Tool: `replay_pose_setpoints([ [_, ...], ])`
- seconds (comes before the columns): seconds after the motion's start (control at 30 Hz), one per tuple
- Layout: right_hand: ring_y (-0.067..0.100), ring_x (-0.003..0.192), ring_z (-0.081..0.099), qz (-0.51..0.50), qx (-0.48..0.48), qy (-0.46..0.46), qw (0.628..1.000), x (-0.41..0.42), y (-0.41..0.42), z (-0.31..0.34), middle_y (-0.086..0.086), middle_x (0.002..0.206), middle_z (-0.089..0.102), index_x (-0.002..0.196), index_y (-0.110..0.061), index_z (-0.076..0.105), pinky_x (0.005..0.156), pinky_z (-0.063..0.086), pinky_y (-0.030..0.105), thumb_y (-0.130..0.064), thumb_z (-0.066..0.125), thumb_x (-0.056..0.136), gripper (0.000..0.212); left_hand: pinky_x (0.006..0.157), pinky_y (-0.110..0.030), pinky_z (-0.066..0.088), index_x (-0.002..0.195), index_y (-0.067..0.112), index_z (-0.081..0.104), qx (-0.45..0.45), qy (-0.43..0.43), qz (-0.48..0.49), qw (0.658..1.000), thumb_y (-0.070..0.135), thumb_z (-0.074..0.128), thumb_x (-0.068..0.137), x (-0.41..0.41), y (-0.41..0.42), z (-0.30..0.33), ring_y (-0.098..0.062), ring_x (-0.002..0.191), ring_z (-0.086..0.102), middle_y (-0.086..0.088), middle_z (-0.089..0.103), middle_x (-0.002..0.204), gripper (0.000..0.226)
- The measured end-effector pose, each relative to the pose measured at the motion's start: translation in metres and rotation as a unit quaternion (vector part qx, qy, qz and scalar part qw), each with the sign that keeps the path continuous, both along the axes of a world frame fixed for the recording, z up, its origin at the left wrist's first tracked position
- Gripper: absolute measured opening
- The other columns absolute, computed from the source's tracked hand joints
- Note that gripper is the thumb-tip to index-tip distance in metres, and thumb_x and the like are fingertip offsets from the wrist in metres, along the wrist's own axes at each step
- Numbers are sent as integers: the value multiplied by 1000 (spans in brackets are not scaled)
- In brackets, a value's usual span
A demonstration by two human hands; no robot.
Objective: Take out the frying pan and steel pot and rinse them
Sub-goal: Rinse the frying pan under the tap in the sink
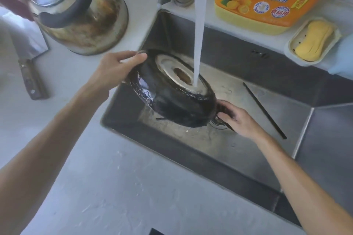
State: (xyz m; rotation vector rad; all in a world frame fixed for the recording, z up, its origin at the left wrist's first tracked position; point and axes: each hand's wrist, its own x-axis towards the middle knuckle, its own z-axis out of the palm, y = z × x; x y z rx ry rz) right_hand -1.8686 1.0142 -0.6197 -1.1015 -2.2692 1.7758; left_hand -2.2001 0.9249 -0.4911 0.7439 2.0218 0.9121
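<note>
left hand (pixel 114 66) grips frying pan (pixel 172 91) rim | right hand (pixel 238 118) grips opposite side, by handle | pan upside down, tilted over sink (pixel 267 89) | water stream (pixel 198 34) hits pan base

Open sink (pixel 298 101) floor right of frying pan (pixel 172 101), chopstick (pixel 264 110) across.

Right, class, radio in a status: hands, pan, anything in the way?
Left hand grips frying pan rim; right hand holds its lower edge. Pan upside down, tilted, tap water hitting base. Black chopstick lying in sink, clear of pan.
</note>
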Motion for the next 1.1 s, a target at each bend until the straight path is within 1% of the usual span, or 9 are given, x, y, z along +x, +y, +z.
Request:
replay_pose_setpoints([
  [0.2,9,119,53,30,111,-82,990,23,59,42,-13,128,55,137,-30,48,96,37,23,-28,51,95,43,56,-19,47,90,24,71,-153,-11,-106,982,59,45,88,6,-14,-16,-7,53,58,6,65,58,43],
  [0.37,2,108,53,86,224,-111,964,42,94,102,-21,120,57,129,-46,51,91,40,31,-58,47,80,50,78,-18,55,109,41,62,-88,-202,-166,961,42,43,96,32,-25,-42,-9,93,67,5,71,108,22],
  [0.47,-7,102,51,90,240,-102,961,50,97,118,-28,114,57,118,-52,55,92,37,19,-59,58,71,47,99,-31,48,146,30,29,-44,-243,-174,953,29,49,95,43,-31,-64,-8,118,58,8,61,130,54],
  [0.53,-12,104,50,81,251,-95,960,56,94,118,-33,114,54,113,-51,58,92,33,6,-57,65,66,48,99,-31,47,149,34,17,-24,-236,-194,952,27,56,92,44,-32,-71,-9,124,53,9,58,134,69],
  [0.7,-18,104,47,8,267,-72,961,67,63,84,-31,108,52,106,-40,58,91,30,0,-47,70,67,42,88,-20,49,145,39,28,96,-184,-150,967,15,68,83,35,-29,-60,-6,107,62,11,68,112,78],
  [0.8,-18,105,49,-67,260,-26,963,67,36,49,-28,109,53,106,-35,58,94,34,5,-43,69,71,38,83,-16,50,140,39,34,131,-109,-188,967,32,77,73,26,-22,-35,-1,89,65,16,71,98,80],
  [0.9,2,107,61,-133,163,-11,978,60,14,16,-30,107,61,106,-48,54,99,44,24,-29,77,73,44,70,-6,45,137,41,39,115,-14,-216,970,46,78,65,20,-12,-12,6,68,62,22,71,84,81],
  [0.97,-3,107,61,-123,124,-11,985,54,4,4,-36,109,61,106,-47,53,98,42,14,-23,77,74,47,65,-6,44,133,45,44,94,30,-211,972,56,77,63,17,-8,-2,5,61,59,22,70,76,78],
  [1.1,-9,108,59,-66,72,8,995,42,5,7,-36,111,61,111,-46,54,95,40,7,-49,67,73,40,67,-7,44,128,40,53,60,36,-154,986,59,73,66,11,-8,-1,5,60,59,16,70,65,69],
])
